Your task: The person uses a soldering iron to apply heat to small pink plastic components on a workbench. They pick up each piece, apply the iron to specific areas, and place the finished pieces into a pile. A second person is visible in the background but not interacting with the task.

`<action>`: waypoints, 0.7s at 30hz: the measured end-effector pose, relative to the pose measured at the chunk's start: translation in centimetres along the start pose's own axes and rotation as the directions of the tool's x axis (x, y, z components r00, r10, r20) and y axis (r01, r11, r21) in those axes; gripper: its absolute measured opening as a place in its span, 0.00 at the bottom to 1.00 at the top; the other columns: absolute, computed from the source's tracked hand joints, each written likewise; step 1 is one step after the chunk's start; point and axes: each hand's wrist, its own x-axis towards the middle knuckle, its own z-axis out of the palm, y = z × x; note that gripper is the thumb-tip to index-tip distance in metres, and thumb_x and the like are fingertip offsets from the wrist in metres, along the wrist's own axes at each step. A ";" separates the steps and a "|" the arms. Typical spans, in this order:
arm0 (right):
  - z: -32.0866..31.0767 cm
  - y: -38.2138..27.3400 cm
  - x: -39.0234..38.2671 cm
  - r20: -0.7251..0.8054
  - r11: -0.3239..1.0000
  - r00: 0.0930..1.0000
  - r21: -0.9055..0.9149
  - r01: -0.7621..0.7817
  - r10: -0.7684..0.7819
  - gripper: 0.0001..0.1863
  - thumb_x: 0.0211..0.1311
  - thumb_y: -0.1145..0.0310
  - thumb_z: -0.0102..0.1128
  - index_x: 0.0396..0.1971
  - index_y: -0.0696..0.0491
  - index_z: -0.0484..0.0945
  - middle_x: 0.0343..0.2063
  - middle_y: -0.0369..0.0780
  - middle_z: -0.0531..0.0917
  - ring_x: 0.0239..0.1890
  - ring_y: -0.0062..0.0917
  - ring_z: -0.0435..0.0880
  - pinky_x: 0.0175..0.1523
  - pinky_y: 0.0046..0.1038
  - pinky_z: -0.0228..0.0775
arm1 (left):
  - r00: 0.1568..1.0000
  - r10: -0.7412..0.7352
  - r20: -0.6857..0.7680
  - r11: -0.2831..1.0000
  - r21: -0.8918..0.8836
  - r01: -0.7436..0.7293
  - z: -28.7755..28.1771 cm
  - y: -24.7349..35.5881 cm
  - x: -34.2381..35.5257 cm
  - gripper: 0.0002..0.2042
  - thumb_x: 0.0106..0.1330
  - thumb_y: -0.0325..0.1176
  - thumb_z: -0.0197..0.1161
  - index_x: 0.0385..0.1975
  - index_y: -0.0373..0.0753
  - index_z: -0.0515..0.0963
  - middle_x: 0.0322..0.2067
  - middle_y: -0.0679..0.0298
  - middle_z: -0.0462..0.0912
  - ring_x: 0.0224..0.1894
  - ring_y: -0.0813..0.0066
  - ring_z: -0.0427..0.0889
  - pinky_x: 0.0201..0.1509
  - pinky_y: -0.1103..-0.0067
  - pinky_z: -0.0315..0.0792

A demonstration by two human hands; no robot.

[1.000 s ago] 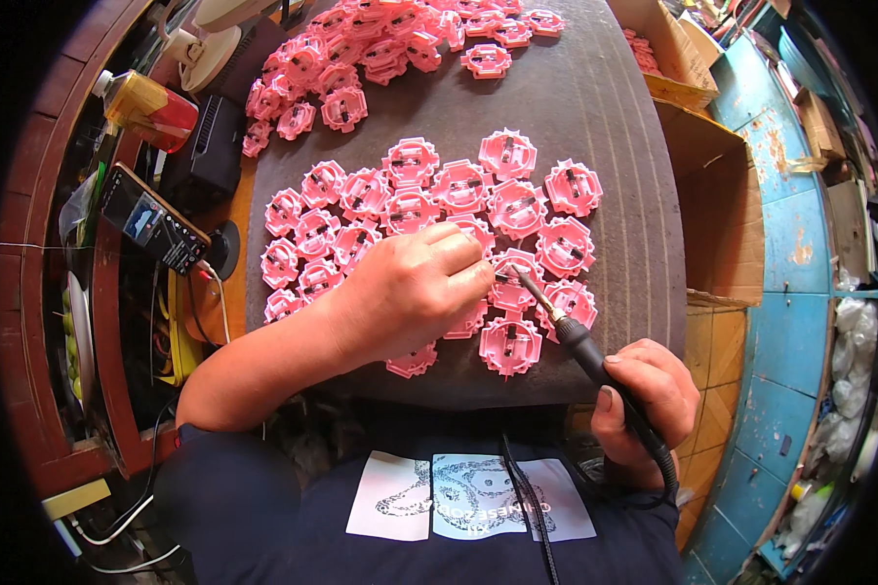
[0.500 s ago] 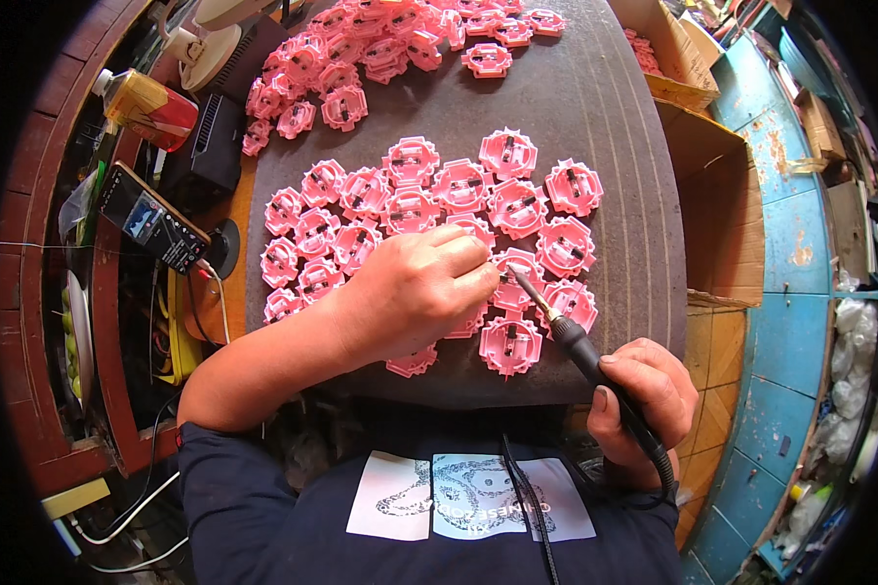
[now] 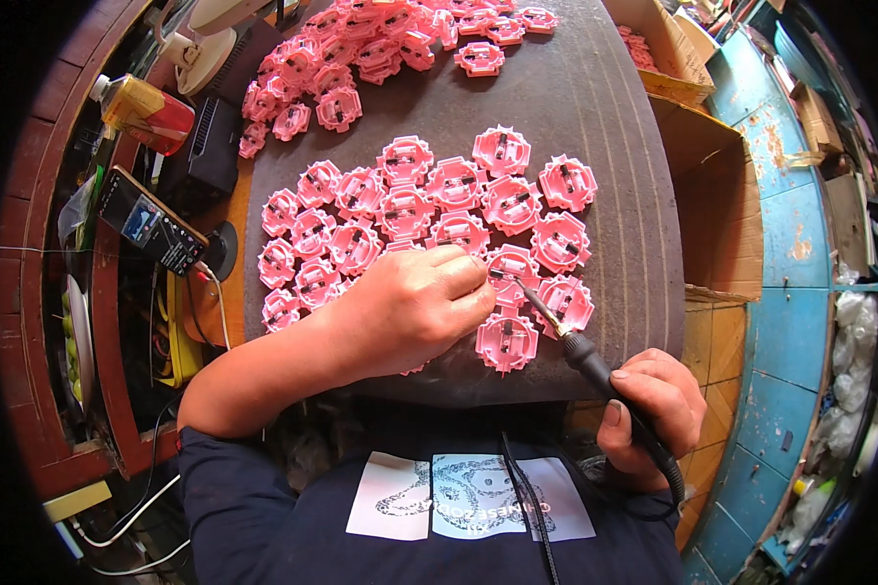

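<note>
My right hand (image 3: 659, 405) is wrapped around the black handle of a soldering iron (image 3: 595, 369). Its metal tip slants up and left into a pink plastic housing (image 3: 529, 259) with small dark and metallic parts inside. Close beside that housing, my left hand (image 3: 421, 300) is closed with thumb and fingers pinched together; whatever sits between them is hidden. Similar pink housings, each with a black part, lie in rough rows around both hands, one of them (image 3: 506, 341) just below the tip. My left hand and forearm cover some of the rows.
A heap of pink housings (image 3: 337, 63) lies at the table's far end. Cardboard boxes (image 3: 717, 205) stand along the right side, beside blue cabinets (image 3: 785, 336). At left are a phone (image 3: 151, 222) on a stand, a drink bottle (image 3: 148, 112) and a black box (image 3: 203, 146).
My left hand has shifted slightly toward my body, still pinched. The iron's tip has moved a little down and right at the same housing. The view has shifted slightly.
</note>
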 end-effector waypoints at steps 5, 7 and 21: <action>0.1 0.3 0.1 0.002 1.000 1.000 -0.006 0.029 -0.029 0.13 0.55 0.72 0.71 0.40 0.60 0.82 0.23 0.43 0.81 0.20 0.33 0.81 0.26 0.32 0.74 | 0.999 -0.011 0.033 1.000 -0.026 0.012 0.2 -0.2 0.0 0.14 0.53 0.25 0.71 0.39 0.33 0.79 0.35 0.59 0.79 0.34 0.62 0.82 0.36 0.69 0.78; 0.2 0.4 0.2 0.005 0.999 0.999 0.002 0.036 -0.036 0.13 0.55 0.73 0.71 0.40 0.60 0.82 0.22 0.42 0.81 0.20 0.33 0.81 0.26 0.32 0.74 | 0.998 -0.022 0.056 0.999 -0.029 0.024 0.1 -0.2 0.0 0.14 0.53 0.25 0.72 0.39 0.33 0.79 0.35 0.59 0.79 0.35 0.61 0.82 0.36 0.69 0.78; 0.2 0.3 0.4 0.031 0.999 0.999 0.034 0.025 -0.026 0.13 0.54 0.75 0.70 0.41 0.60 0.82 0.22 0.42 0.80 0.20 0.32 0.81 0.26 0.31 0.73 | 0.998 -0.023 0.057 0.999 -0.029 0.024 0.4 -0.3 0.3 0.15 0.52 0.25 0.72 0.39 0.33 0.78 0.35 0.58 0.79 0.35 0.60 0.83 0.37 0.68 0.79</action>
